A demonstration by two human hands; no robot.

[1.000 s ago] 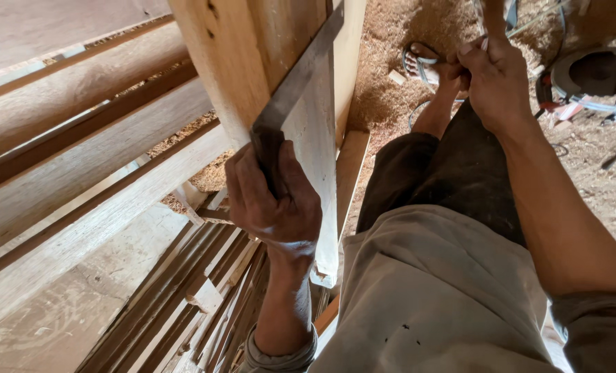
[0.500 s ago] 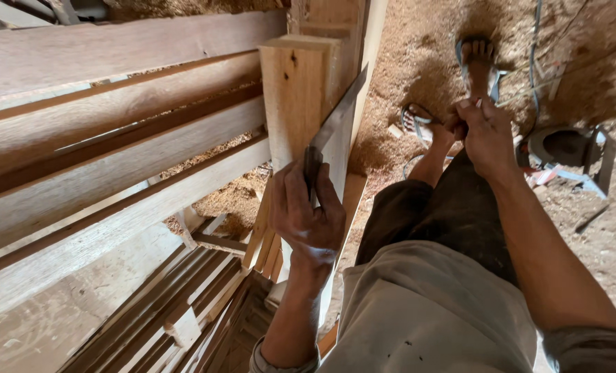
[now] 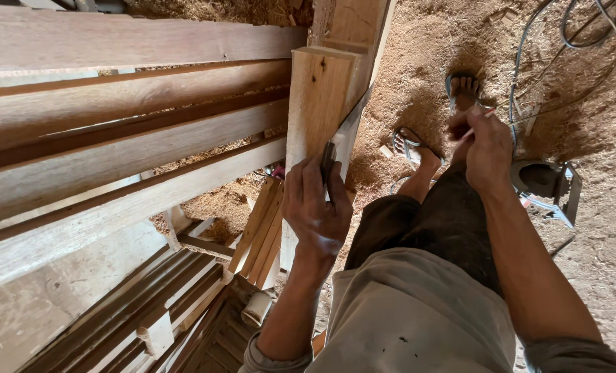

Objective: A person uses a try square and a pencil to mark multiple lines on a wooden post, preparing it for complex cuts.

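Observation:
My left hand grips the dark handle of a metal try square and presses it against a pale wooden plank that stands on edge in front of me. The blade runs up along the plank's right side. My right hand hovers over my knee, apart from the plank, pinching a thin pencil between the fingers. My sandalled feet rest on the sawdust-covered ground below.
Long planks lie stacked across the left. Thin wooden slats and a small crate sit low at the left. A circular saw with its cable lies on the sawdust at the right.
The view has tilted down, so the plank's top end shows. My left hand slid lower along the plank with the square. My right hand lifted slightly off my knee.

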